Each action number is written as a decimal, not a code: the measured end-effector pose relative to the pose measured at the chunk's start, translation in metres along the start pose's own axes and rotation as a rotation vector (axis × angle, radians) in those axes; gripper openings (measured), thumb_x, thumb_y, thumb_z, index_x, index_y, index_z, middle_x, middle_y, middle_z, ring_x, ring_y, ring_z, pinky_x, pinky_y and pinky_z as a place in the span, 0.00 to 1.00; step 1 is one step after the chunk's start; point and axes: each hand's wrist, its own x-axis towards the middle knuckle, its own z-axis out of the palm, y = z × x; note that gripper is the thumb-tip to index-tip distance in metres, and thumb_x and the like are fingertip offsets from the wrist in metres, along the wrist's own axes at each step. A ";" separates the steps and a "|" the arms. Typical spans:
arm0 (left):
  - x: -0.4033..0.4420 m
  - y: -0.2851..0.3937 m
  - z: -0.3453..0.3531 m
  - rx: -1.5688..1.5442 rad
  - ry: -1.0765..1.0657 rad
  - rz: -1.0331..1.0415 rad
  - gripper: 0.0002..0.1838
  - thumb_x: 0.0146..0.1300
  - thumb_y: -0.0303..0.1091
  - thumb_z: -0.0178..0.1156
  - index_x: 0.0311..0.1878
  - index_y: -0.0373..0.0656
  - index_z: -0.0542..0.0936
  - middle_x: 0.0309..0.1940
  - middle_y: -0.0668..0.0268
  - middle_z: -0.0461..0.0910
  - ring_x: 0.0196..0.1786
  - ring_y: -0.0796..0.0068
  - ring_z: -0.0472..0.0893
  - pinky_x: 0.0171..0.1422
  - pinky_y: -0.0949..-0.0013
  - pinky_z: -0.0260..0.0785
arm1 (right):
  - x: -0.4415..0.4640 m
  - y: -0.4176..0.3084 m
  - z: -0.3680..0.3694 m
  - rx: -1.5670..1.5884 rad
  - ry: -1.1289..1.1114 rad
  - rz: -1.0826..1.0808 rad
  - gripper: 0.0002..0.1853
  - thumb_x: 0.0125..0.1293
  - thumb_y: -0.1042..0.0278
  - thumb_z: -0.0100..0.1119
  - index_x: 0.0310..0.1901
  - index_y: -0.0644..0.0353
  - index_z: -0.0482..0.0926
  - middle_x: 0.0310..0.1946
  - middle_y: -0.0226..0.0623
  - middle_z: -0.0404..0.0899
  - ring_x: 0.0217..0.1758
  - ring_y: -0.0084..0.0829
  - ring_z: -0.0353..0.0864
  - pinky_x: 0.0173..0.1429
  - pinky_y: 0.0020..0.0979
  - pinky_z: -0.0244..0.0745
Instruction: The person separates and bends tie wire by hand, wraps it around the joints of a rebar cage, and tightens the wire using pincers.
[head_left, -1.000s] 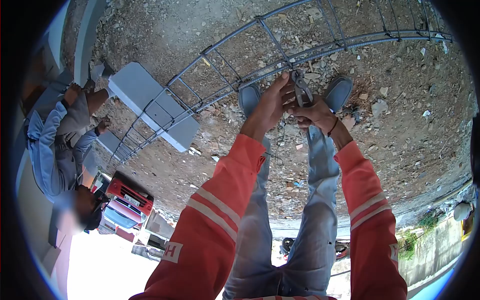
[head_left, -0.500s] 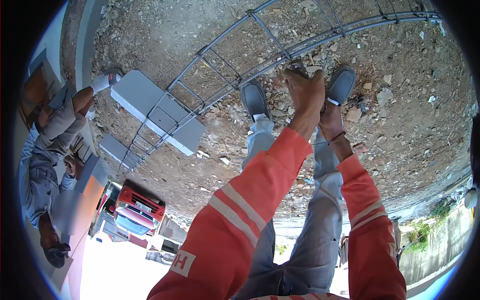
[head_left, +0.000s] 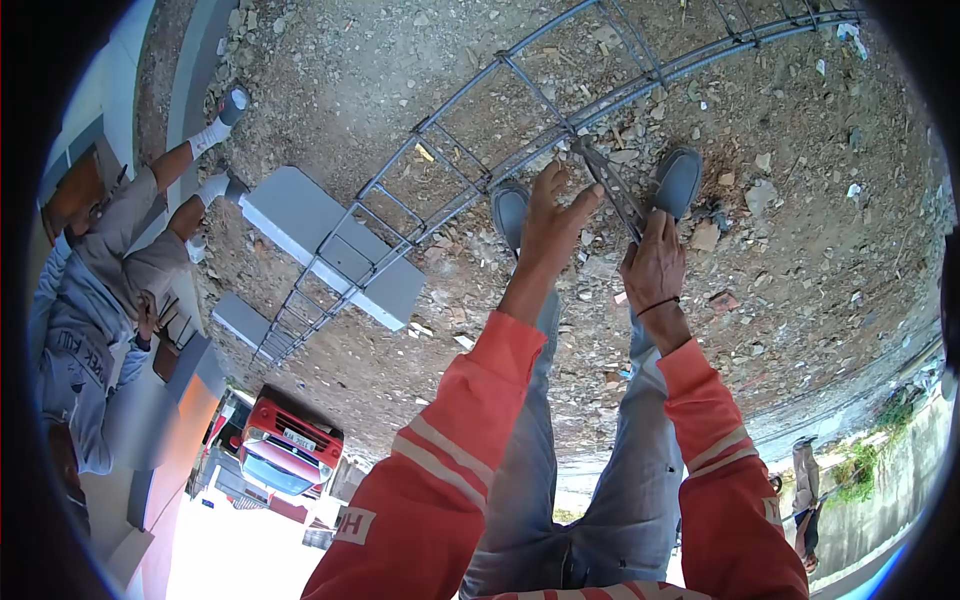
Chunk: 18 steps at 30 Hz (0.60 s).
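My right hand (head_left: 656,260) is closed round the handles of a pair of pincers (head_left: 618,187), beside my right shoe. The pincers' jaws touch or lie very near a crossing on the rebar cage (head_left: 500,175), a long ladder-like frame of steel bars running diagonally across the ground. My left hand (head_left: 553,220) is just left of the pincers, thumb and fingers apart, and I see nothing in it. My grey shoes (head_left: 678,182) stand at the near side of the cage.
Part of the cage rests over a grey block (head_left: 330,245); a smaller grey block (head_left: 242,322) lies under its far end. Rubble covers the ground. At left another person (head_left: 100,300) sits with legs stretched out. A red vehicle (head_left: 290,440) and a second person (head_left: 806,500) are farther off.
My left hand has drawn away from the cage and pincers, leftward, and opened. My right hand now shows plainly on the pincers' handles. The person at left has shifted their legs.
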 end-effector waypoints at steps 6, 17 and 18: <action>0.057 -0.022 0.042 -0.040 -0.213 0.001 0.28 0.64 0.46 0.66 0.58 0.34 0.74 0.50 0.57 0.82 0.58 0.69 0.79 0.58 0.65 0.68 | 0.010 -0.004 0.016 -0.255 0.040 -0.025 0.10 0.60 0.77 0.53 0.43 0.62 0.68 0.38 0.44 0.71 0.46 0.50 0.74 0.47 0.48 0.68; 0.114 -0.061 0.038 -0.238 -0.410 0.081 0.09 0.62 0.29 0.68 0.42 0.35 0.83 0.36 0.59 0.85 0.40 0.70 0.85 0.49 0.68 0.77 | 0.087 0.086 0.091 0.206 -0.104 -0.191 0.11 0.53 0.75 0.56 0.40 0.61 0.70 0.27 0.52 0.80 0.34 0.59 0.81 0.37 0.54 0.75; 0.113 -0.057 0.037 -0.259 -0.539 0.014 0.09 0.63 0.30 0.67 0.42 0.35 0.83 0.37 0.59 0.85 0.40 0.69 0.85 0.50 0.67 0.77 | 0.081 0.086 0.090 0.350 -0.037 -0.291 0.09 0.56 0.74 0.58 0.39 0.62 0.71 0.25 0.48 0.80 0.27 0.49 0.83 0.33 0.46 0.76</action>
